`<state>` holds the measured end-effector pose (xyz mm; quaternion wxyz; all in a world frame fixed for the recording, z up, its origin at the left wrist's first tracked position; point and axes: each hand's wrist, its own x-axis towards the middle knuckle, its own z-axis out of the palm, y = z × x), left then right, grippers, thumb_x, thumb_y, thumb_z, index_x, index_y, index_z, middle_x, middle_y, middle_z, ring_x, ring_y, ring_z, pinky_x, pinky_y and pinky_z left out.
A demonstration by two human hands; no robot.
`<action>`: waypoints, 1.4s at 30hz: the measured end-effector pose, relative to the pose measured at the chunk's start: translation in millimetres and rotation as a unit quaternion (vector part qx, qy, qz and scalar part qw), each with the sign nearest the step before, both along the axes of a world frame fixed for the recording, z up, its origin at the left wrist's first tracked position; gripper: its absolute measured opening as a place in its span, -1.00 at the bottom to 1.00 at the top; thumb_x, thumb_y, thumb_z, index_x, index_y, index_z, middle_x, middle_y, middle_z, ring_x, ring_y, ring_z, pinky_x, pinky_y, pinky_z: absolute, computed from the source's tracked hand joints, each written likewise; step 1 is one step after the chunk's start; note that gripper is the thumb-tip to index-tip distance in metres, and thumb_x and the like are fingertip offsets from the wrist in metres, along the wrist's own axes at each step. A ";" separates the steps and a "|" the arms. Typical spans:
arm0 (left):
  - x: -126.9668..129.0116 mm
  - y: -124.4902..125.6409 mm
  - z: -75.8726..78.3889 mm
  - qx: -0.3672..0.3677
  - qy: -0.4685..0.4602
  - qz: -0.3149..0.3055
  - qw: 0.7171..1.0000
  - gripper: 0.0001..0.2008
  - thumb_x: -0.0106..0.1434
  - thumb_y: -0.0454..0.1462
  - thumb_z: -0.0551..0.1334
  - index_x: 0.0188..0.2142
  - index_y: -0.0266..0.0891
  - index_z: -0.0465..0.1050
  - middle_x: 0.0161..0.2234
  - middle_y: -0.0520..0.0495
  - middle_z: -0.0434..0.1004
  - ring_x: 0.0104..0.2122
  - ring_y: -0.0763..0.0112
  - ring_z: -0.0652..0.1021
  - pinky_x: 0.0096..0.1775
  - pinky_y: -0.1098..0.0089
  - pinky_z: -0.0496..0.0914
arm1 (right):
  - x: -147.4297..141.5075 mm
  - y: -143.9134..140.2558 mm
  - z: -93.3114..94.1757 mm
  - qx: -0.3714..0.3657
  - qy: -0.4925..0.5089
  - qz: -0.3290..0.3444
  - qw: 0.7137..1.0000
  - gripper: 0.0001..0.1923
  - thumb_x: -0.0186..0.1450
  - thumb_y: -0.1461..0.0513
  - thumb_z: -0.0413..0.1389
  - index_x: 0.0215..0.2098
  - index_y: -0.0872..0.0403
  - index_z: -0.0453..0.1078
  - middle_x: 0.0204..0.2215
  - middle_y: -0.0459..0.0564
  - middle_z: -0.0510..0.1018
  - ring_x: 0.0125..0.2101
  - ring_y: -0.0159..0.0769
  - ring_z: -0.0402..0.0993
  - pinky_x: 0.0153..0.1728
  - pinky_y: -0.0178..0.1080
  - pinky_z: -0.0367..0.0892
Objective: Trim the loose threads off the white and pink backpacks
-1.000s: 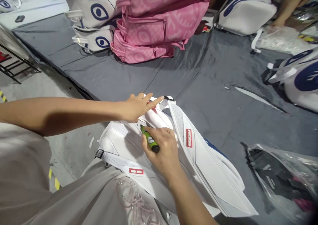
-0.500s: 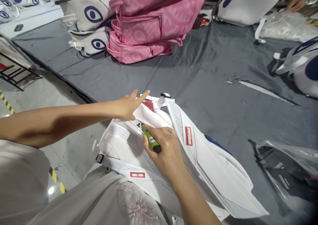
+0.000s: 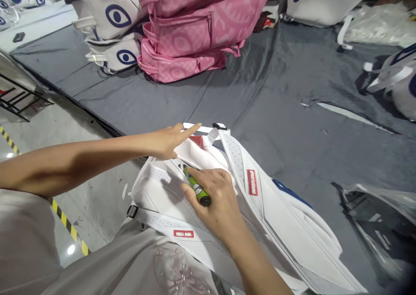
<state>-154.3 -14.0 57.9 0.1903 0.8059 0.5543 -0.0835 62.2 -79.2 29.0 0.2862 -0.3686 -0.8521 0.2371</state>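
A white backpack (image 3: 292,225) lies on its front against my body, with its back panel and straps facing up. One strap bears a red label (image 3: 252,182), the other a red "New York" label (image 3: 183,234). My right hand (image 3: 216,199) holds a green marker (image 3: 196,186) with a black end, its tip down at the bag's upper back panel. Flat on the top end of the bag rests my left hand (image 3: 169,142), fingers stretched out and index finger pointing toward the white top strap. Part of the back panel is hidden under my right hand.
Pink backpacks (image 3: 191,34) are stacked across the grey-covered table (image 3: 240,99), beside white ones with blue eyes (image 3: 117,39). A white bag (image 3: 328,4) and clear plastic wrap (image 3: 380,26) lie at the far right. Another plastic bag (image 3: 383,225) is nearer. A tear (image 3: 354,117) shows in the cover.
My right thumb has lifted a little away from the marker, and the marker has shifted slightly. My left hand stays on the bag. The whole view has moved slightly.
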 end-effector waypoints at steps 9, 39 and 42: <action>-4.9 -6.1 3.1 -0.016 -0.027 0.020 0.999 0.00 0.21 -0.30 0.22 0.42 0.08 -0.46 0.21 -0.22 0.24 0.08 0.14 0.44 -0.07 0.31 0.37 | -20.4 -11.3 -1.5 0.000 0.034 0.015 0.999 -0.77 0.34 0.26 0.05 -0.11 0.15 0.48 -0.39 0.03 0.61 -0.29 -0.19 0.52 -0.18 -0.10 0.23; -9.6 -0.7 -1.9 -0.049 -0.094 0.024 0.994 0.05 0.20 -0.34 0.27 0.42 0.03 -0.46 0.26 -0.23 0.16 0.19 0.04 0.31 0.12 0.13 0.28 | -24.1 1.2 -2.0 -0.103 0.014 0.052 0.993 -0.67 0.37 0.21 0.02 0.00 0.18 0.48 -0.45 -0.03 0.57 -0.36 -0.21 0.50 -0.21 -0.12 0.24; -12.2 -0.2 -3.1 -0.049 -0.106 0.017 0.993 0.05 0.19 -0.35 0.26 0.42 0.04 -0.49 0.29 -0.24 0.11 0.23 0.01 0.28 0.15 0.10 0.26 | -23.1 2.1 -3.0 -0.093 0.022 0.027 0.995 -0.65 0.36 0.22 0.04 0.04 0.20 0.45 -0.39 0.00 0.59 -0.33 -0.19 0.50 -0.19 -0.11 0.26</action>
